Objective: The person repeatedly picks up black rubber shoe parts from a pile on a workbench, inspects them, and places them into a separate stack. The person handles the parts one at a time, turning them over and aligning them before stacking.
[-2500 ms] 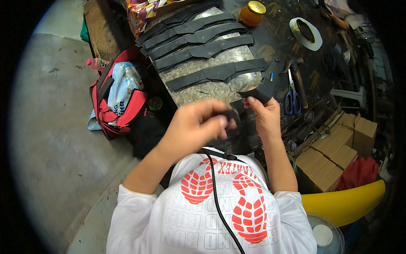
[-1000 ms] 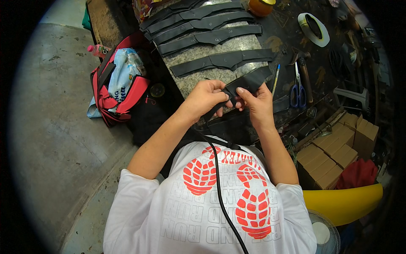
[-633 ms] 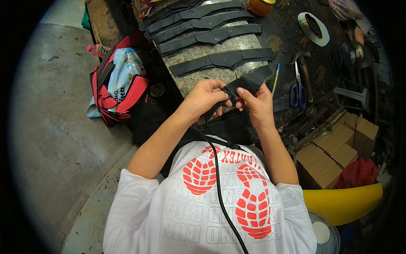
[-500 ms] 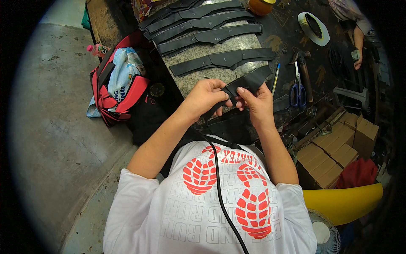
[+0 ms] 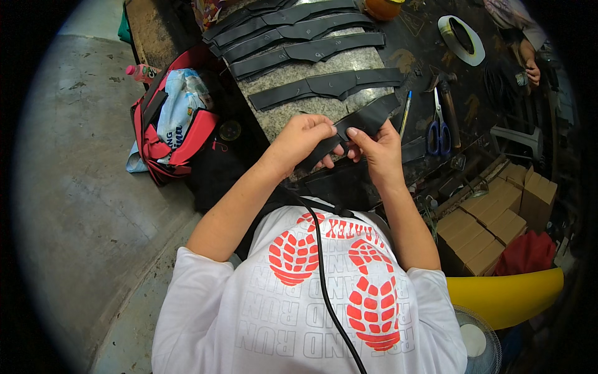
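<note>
My left hand (image 5: 303, 139) and my right hand (image 5: 379, 149) both grip one black cut piece (image 5: 367, 118) of leather-like sheet, held just above the near edge of a speckled stone slab (image 5: 283, 118). The fingers of both hands pinch its lower end close together. Beyond them, several more long black cut pieces (image 5: 330, 82) lie side by side across the slab. Blue-handled scissors (image 5: 439, 132) and a pen (image 5: 405, 114) lie on the dark bench just right of my right hand.
A red bag (image 5: 168, 124) holding a printed plastic bag stands on the concrete floor at left. Cardboard boxes (image 5: 492, 215), a yellow seat (image 5: 504, 296) and a fan (image 5: 479, 343) crowd the right. A tape roll (image 5: 462, 40) lies far right, near another person's hand (image 5: 531, 70).
My hands moved up from my lap toward the slab edge with the black piece, then held almost still. Another person's hand came into view at the top right.
</note>
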{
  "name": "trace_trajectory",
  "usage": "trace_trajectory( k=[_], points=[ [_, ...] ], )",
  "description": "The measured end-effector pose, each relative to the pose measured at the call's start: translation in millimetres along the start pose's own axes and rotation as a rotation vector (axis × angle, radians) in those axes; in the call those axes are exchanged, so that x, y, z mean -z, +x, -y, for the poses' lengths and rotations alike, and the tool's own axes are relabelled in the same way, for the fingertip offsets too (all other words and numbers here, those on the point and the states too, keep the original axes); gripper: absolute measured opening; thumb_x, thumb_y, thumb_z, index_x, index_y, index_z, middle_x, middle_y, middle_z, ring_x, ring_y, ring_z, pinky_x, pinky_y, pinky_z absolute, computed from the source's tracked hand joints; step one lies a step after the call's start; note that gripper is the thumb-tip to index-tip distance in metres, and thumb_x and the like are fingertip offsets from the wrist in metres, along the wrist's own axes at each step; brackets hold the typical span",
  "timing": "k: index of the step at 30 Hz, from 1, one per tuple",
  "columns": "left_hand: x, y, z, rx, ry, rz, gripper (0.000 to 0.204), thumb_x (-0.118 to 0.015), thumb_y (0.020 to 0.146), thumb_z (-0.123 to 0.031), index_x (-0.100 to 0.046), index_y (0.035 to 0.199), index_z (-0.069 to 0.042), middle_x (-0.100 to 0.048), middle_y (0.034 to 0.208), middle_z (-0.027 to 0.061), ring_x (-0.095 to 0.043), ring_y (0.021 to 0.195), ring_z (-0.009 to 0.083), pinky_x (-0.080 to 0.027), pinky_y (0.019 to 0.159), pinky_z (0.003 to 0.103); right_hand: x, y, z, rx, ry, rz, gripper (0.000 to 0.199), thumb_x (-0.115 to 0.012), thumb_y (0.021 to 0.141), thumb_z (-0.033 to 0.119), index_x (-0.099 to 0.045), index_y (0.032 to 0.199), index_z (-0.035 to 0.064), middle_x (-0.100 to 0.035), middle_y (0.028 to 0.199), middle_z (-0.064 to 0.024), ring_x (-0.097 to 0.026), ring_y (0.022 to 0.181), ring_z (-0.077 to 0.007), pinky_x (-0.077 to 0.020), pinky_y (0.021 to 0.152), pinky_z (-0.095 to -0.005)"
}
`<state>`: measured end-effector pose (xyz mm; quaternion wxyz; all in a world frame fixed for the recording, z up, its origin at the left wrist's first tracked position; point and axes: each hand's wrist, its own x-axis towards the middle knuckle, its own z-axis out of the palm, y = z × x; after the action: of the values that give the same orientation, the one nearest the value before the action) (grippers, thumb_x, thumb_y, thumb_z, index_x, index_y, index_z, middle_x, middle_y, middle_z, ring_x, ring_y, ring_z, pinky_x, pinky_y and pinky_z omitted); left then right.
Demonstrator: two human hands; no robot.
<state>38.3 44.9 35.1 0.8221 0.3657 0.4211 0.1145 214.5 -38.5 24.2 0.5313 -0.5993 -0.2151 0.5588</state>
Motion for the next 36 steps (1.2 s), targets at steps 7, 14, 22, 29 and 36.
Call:
trace_trajectory(
  k=[7,14,22,29,36],
  points=[
    [-1,7,7,-0.033,0.079,-0.016,0.027,-0.063,0.102,-0.023,-0.066,0.109,0.002,-0.075,0.086,0.0114,-0.07,0.061,0.0144,-0.051,0.053,0.024,0,0,0,0.015,-0.02,0.011,0.021,-0.077,0.09,0.007,-0.064,0.107,0.0047,-0.07,0.082,-0.0033,-0.062,0.057,-0.0089,-0.047,0.049,-0.0216],
    [0,10,13,-0.129,0.09,0.032,0.021,-0.063,0.103,-0.022,-0.067,0.106,-0.002,-0.074,0.086,0.008,-0.069,0.065,0.0102,-0.051,0.057,0.02,2,2,1,0.047,0.002,0.049,0.03,-0.076,0.089,0.003,-0.061,0.114,0.0041,-0.071,0.091,-0.0048,-0.067,0.071,-0.011,-0.0527,0.059,-0.0242],
    [-7,7,16,-0.172,0.154,0.006,0.019,-0.064,0.101,-0.02,-0.068,0.105,-0.002,-0.074,0.085,0.0063,-0.063,0.06,0.008,-0.048,0.054,0.02,6,2,7,0.04,-0.019,0.08,0.041,-0.075,0.085,-0.002,-0.055,0.12,0.0047,-0.07,0.092,-0.0049,-0.065,0.072,-0.0109,-0.0527,0.063,-0.0249],
    [-4,6,15,-0.118,0.001,-0.005,0.023,-0.059,0.104,-0.022,-0.069,0.104,-0.001,-0.075,0.085,0.0077,-0.063,0.058,0.0078,-0.046,0.051,0.02,2,2,6,-0.02,0.069,0.028,0.044,-0.077,0.083,-0.002,-0.054,0.12,0.0048,-0.07,0.093,-0.0051,-0.065,0.069,-0.0107,-0.0521,0.06,-0.0239],
    [-10,5,22,-0.301,0.212,-0.107,0.017,-0.065,0.101,-0.018,-0.067,0.102,-0.001,-0.07,0.078,0.0036,-0.06,0.059,0.0054,-0.046,0.052,0.021,5,0,0,0.009,0.037,0.078,0.035,-0.075,0.089,0.004,-0.056,0.119,0.0043,-0.071,0.098,-0.0064,-0.069,0.072,-0.013,-0.0554,0.061,-0.0267]
  ],
)
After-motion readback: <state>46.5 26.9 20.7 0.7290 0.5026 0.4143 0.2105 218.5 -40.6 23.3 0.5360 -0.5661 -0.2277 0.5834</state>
